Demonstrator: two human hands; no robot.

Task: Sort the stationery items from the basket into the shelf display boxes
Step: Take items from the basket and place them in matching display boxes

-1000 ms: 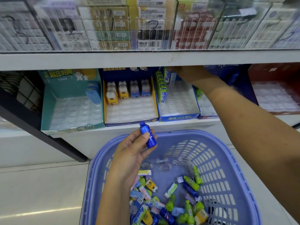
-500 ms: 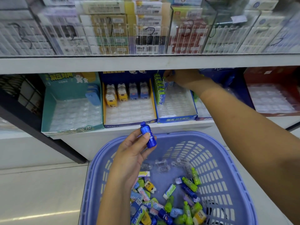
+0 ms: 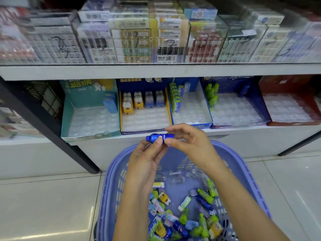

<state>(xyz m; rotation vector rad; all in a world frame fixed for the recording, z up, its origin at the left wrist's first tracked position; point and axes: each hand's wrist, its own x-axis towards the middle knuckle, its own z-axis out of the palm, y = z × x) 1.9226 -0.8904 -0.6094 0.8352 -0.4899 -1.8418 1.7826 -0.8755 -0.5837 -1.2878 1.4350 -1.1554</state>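
A small blue bottle-shaped eraser (image 3: 160, 136) lies sideways above the purple basket (image 3: 111, 181), cap pointing left. My left hand (image 3: 147, 160) pinches it from below with thumb and fingers. My right hand (image 3: 189, 145) pinches its right end. Several small stationery items (image 3: 182, 216) in green, blue and yellow lie in the basket's bottom. On the lower shelf stand open display boxes: a teal one (image 3: 90, 119), a yellow-edged blue one (image 3: 145, 117) with animal-shaped pieces, a blue one (image 3: 191, 110) with green packs, and a dark blue one (image 3: 238, 108) with green bottles.
A red display box (image 3: 288, 108) stands at the far right of the shelf. The upper shelf (image 3: 156, 70) carries clear bins of boxed goods. A black frame leg (image 3: 57, 133) slants down at the left. Pale floor tiles (image 3: 43, 206) surround the basket.
My right hand has come back from the blue box on the shelf and now pinches the blue bottle eraser. The eraser has turned from upright to lying sideways.
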